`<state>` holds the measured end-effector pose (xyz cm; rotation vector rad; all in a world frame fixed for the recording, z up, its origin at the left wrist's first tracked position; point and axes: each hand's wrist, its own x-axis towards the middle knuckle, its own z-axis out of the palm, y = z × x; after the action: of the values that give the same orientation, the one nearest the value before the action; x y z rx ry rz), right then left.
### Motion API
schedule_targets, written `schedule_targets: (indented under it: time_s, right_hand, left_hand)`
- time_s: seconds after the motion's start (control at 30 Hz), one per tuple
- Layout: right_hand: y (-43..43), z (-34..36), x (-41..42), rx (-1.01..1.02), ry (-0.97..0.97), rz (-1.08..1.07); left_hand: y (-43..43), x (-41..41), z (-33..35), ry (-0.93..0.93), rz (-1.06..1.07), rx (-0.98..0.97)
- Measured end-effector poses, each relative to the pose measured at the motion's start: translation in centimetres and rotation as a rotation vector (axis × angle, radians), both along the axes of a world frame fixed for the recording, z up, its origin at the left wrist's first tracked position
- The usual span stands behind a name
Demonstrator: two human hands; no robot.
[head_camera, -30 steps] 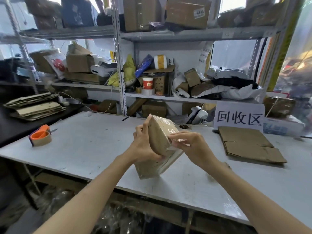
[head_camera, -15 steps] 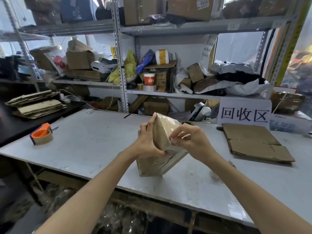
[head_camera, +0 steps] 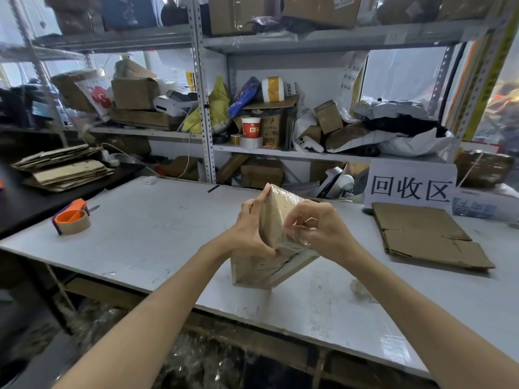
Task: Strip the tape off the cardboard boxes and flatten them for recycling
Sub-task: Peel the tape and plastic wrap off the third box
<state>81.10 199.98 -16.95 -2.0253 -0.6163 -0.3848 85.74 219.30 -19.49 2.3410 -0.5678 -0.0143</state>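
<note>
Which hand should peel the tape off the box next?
Probably the right hand: its fingertips already pinch at the shiny tape on the cardboard box, while the left hand grips the box's far side, steadying it tilted on the table.

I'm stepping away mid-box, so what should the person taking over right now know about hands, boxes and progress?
Left hand: grip on the taped box, steadying it tilted on one edge on the table.
Right hand: fingertips pinching at the clear tape on the box's upper face.
Done: one flattened box lies by the recycling sign.
Left: this box remains taped and unflattened. Peel the tape, then collapse it.
Tape dispenser sits at the table's left end, untouched.
</note>
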Motion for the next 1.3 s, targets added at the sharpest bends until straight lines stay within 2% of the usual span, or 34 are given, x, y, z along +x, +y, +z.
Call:
schedule_targets:
  time_s: [0.1, 0.27, 0.37, 0.53, 0.7, 0.93, 1.1, 1.3]
  right_hand:
    - [-0.2, 0.2, 0.0, 0.016, 0.032, 0.041]
    - [0.1, 0.6, 0.4, -0.156, 0.04, 0.032]
    - [0.1, 0.3, 0.4, -0.18, 0.068, -0.016]
    - [-0.1, -0.3, 0.0, -0.085, 0.017, 0.001]
    - [-0.6, 0.0, 0.0, -0.006, 0.057, 0.051]
    - [-0.4, -0.4, 0.1, -0.141, 0.059, -0.013]
    - [-1.0, -0.9, 0.2, -0.162, 0.0, -0.153]
    - [-2.0, -0.8, 0.3, -0.232, 0.076, -0.13]
  left_hand:
    - [0.3, 0.0, 0.3, 0.016, -0.005, 0.002]
    - [0.1, -0.2, 0.6, 0.025, -0.032, 0.014]
    - [-0.2, -0.2, 0.6, 0.016, -0.031, 0.019]
    - [-0.3, -0.1, 0.6, 0.012, -0.021, 0.028]
    - [-0.5, 0.0, 0.7, 0.022, -0.037, 0.046]
    - [-0.8, 0.2, 0.4, 0.003, -0.044, 0.037]
    - [-1.0, 0.3, 0.2, -0.021, 0.031, -0.049]
    - [-1.8, 0.4, 0.3, -0.031, -0.017, -0.044]
